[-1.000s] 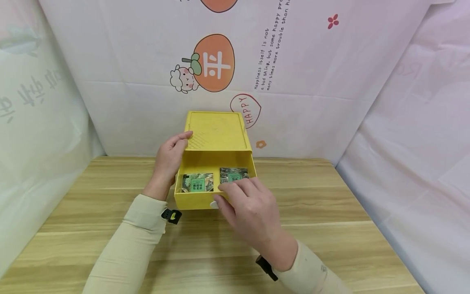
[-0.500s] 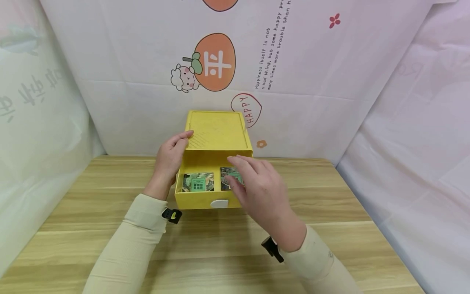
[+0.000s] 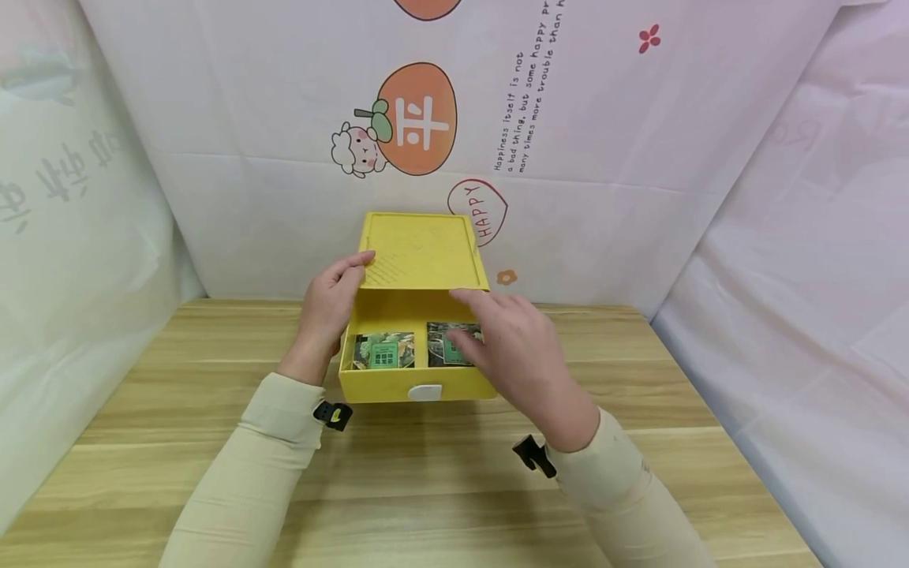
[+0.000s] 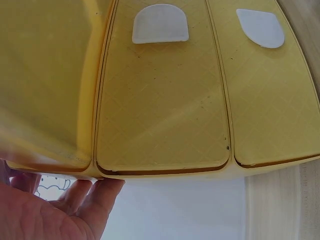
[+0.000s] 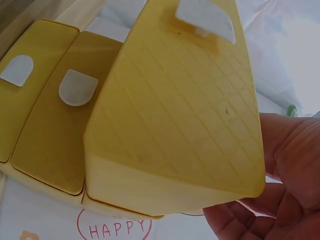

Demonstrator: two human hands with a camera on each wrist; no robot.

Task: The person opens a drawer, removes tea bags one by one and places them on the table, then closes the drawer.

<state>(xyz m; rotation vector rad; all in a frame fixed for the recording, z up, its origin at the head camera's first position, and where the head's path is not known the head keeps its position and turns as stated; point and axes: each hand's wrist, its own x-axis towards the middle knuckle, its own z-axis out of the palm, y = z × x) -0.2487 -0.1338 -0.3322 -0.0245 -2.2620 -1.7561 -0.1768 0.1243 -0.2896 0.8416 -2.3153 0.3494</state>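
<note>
Two green packets (image 3: 384, 350) are seen side by side in the pulled-out top drawer (image 3: 379, 386) of the yellow cabinet (image 3: 426, 252), set on the wooden table (image 3: 426, 489). Cabinet's left side is touched by the left hand (image 3: 330, 304), fingers fairly straight. Right hand (image 3: 521, 347) is held at drawer's right side, thumb and fingers wide apart.

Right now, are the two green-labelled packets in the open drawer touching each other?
Apart. The head view shows it: a yellow strip inside the drawer is visible between the left packet and the right packet.
</note>
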